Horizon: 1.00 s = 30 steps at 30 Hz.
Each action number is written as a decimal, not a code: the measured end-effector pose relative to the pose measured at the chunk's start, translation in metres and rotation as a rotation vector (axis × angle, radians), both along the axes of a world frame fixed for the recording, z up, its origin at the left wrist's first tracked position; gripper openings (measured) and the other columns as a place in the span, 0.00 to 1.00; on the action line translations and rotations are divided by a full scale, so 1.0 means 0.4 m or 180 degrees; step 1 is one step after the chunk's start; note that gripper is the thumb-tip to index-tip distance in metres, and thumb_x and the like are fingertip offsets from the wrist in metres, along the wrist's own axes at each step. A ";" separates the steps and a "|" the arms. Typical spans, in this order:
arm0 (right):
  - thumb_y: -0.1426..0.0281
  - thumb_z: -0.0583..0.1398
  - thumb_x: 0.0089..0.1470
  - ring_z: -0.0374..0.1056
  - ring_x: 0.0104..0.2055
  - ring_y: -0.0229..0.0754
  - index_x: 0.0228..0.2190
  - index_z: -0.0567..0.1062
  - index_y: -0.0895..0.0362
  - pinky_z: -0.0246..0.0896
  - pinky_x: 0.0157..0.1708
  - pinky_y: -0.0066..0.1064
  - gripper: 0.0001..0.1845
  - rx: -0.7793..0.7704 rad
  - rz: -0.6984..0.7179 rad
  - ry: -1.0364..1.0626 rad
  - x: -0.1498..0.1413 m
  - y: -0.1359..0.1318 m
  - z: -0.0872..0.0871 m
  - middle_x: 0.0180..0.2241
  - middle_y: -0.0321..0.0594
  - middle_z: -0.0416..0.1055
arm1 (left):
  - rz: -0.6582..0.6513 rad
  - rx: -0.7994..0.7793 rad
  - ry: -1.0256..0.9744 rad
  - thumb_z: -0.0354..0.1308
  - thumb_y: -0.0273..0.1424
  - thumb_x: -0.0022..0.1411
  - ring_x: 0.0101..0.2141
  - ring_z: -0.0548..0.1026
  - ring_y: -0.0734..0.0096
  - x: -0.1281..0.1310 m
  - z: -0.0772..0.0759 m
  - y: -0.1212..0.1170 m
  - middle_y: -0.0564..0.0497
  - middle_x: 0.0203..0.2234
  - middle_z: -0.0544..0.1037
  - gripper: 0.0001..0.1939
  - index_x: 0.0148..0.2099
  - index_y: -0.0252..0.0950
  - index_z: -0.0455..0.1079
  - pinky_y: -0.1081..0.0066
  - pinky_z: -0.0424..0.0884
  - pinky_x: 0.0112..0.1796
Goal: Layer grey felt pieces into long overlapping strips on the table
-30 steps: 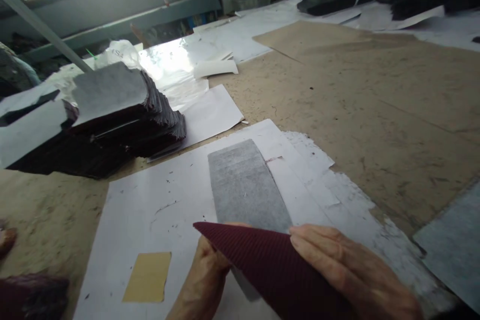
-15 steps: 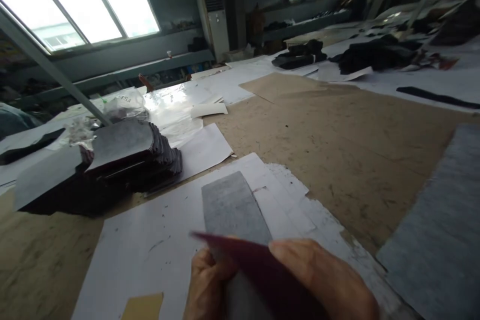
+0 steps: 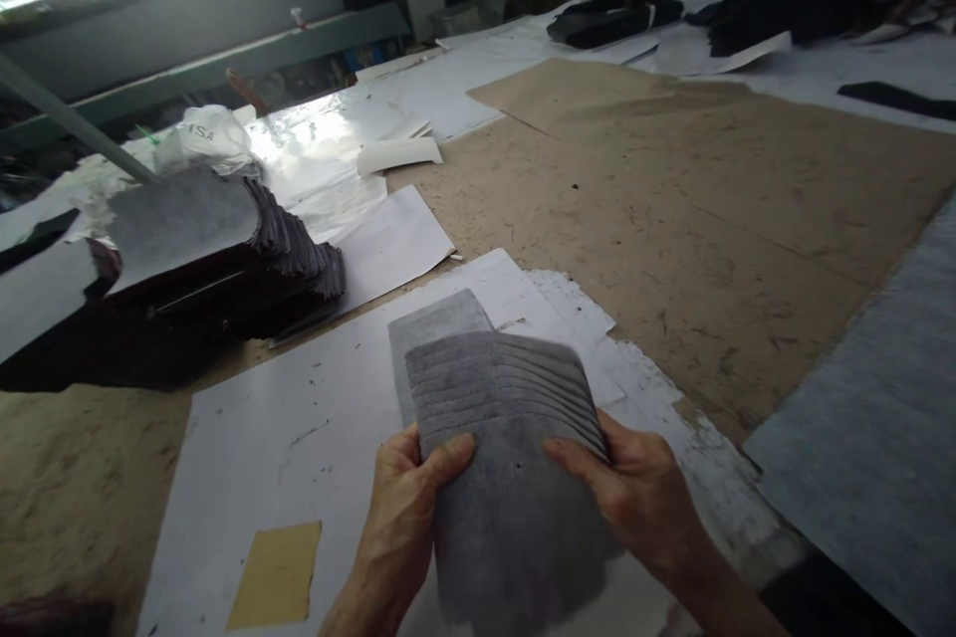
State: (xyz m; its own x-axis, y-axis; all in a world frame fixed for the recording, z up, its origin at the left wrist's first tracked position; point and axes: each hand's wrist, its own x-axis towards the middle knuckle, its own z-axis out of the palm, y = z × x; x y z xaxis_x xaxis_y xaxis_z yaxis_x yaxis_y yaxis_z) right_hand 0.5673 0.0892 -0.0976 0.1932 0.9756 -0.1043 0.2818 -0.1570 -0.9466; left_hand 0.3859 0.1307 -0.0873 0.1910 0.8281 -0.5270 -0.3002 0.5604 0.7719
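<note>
Between my two hands is a stack of grey fabric pieces point(image 3: 515, 508), its far edges fanned into several steps. My left hand point(image 3: 414, 493) grips the stack's left side, thumb on top and fingers underneath. On the right side my right hand point(image 3: 634, 478) holds it the same way, its thumb lying on the top piece. Just beyond and partly covered by the stack, a single grey piece point(image 3: 433, 318) lies on a white paper sheet point(image 3: 284, 448). A small tan card point(image 3: 276, 572) rests on that sheet, left of my left hand.
A tall pile of dark, grey-topped cut pieces point(image 3: 186, 229) stands at the left, near a clear plastic bag point(image 3: 205, 139). Brown paper point(image 3: 634, 189) covers the table's middle. A large grey sheet point(image 3: 881, 418) lies at right; dark cloth bundles point(image 3: 807, 0) sit at the far right.
The held stack has turned from its maroon side, seen edge-on, to its grey face with fanned edges. Both hands now grip opposite sides. The view has tilted downward.
</note>
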 end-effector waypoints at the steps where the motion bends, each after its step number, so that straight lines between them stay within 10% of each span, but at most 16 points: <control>1: 0.71 0.58 0.49 0.72 0.35 0.46 0.36 0.76 0.57 0.68 0.37 0.34 0.11 0.0602 -0.0027 -0.0499 -0.002 -0.001 -0.001 0.32 0.39 0.76 | -0.0036 0.0042 -0.0109 0.66 0.31 0.44 0.26 0.74 0.69 0.000 -0.006 -0.001 0.48 0.27 0.78 0.13 0.35 0.32 0.74 0.71 0.70 0.31; 5: 0.82 0.56 0.45 0.69 0.45 0.43 0.46 0.72 0.51 0.65 0.47 0.33 0.26 0.2213 0.0530 -0.0961 0.000 0.004 0.001 0.43 0.38 0.73 | -0.0041 0.0112 -0.0024 0.65 0.37 0.45 0.23 0.71 0.72 -0.010 -0.032 -0.016 0.50 0.21 0.75 0.13 0.29 0.31 0.74 0.73 0.68 0.26; 11: 0.66 0.62 0.44 0.72 0.34 0.47 0.39 0.75 0.59 0.69 0.37 0.39 0.18 -0.1217 0.0727 0.2629 -0.018 0.019 0.024 0.35 0.44 0.75 | 0.0120 0.1366 0.1498 0.65 0.34 0.44 0.29 0.71 0.67 -0.021 -0.017 -0.042 0.49 0.25 0.75 0.09 0.30 0.36 0.75 0.70 0.68 0.31; 14: 0.65 0.63 0.42 0.72 0.32 0.48 0.31 0.77 0.58 0.69 0.36 0.38 0.12 -0.1173 0.0499 0.2482 -0.033 0.018 0.023 0.29 0.40 0.76 | 0.0223 0.0731 0.0816 0.65 0.34 0.44 0.30 0.72 0.66 -0.014 -0.012 -0.040 0.48 0.30 0.76 0.17 0.38 0.36 0.74 0.69 0.69 0.33; 17: 0.67 0.62 0.43 0.72 0.36 0.48 0.32 0.78 0.55 0.68 0.39 0.37 0.11 0.0116 0.0171 0.0896 -0.042 0.019 0.011 0.31 0.39 0.76 | 0.0012 -0.0175 -0.0011 0.64 0.34 0.44 0.26 0.73 0.67 -0.011 -0.025 -0.036 0.48 0.27 0.76 0.15 0.36 0.33 0.72 0.69 0.69 0.29; 19: 0.69 0.62 0.42 0.71 0.38 0.48 0.35 0.78 0.54 0.66 0.42 0.37 0.14 0.0547 0.0105 0.0342 -0.044 0.020 0.004 0.34 0.39 0.76 | -0.0023 0.0130 0.0457 0.64 0.33 0.46 0.25 0.72 0.68 -0.013 -0.034 -0.040 0.50 0.23 0.75 0.10 0.31 0.33 0.72 0.71 0.68 0.29; 23: 0.65 0.63 0.42 0.72 0.34 0.50 0.31 0.78 0.58 0.70 0.35 0.37 0.12 -0.0973 0.0235 0.1739 -0.045 0.004 0.000 0.30 0.40 0.76 | 0.0257 0.1720 0.1784 0.63 0.30 0.47 0.33 0.73 0.65 -0.016 -0.036 -0.060 0.50 0.27 0.76 0.05 0.30 0.36 0.74 0.71 0.68 0.35; 25: 0.64 0.63 0.43 0.73 0.32 0.51 0.30 0.77 0.59 0.70 0.32 0.38 0.12 -0.1317 0.0196 0.2219 -0.043 -0.010 0.000 0.28 0.42 0.76 | 0.0356 0.1520 0.1614 0.63 0.29 0.46 0.33 0.73 0.65 -0.016 -0.035 -0.064 0.49 0.29 0.77 0.08 0.33 0.36 0.74 0.70 0.69 0.36; 30: 0.75 0.58 0.46 0.72 0.38 0.45 0.38 0.77 0.52 0.68 0.40 0.35 0.16 0.1181 0.0626 0.0010 -0.024 -0.028 -0.001 0.36 0.39 0.76 | 0.0007 -0.0545 -0.0327 0.66 0.31 0.42 0.33 0.75 0.63 -0.021 -0.044 -0.049 0.44 0.33 0.78 0.17 0.37 0.32 0.74 0.67 0.71 0.38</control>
State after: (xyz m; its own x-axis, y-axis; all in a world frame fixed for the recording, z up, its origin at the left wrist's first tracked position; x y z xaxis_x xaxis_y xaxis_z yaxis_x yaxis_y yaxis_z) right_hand 0.5576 0.0779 -0.0978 -0.0003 0.9653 0.2610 0.2695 0.2514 -0.9296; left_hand 0.3773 0.1112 -0.1048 0.2493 0.7285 -0.6380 -0.3739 0.6802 0.6305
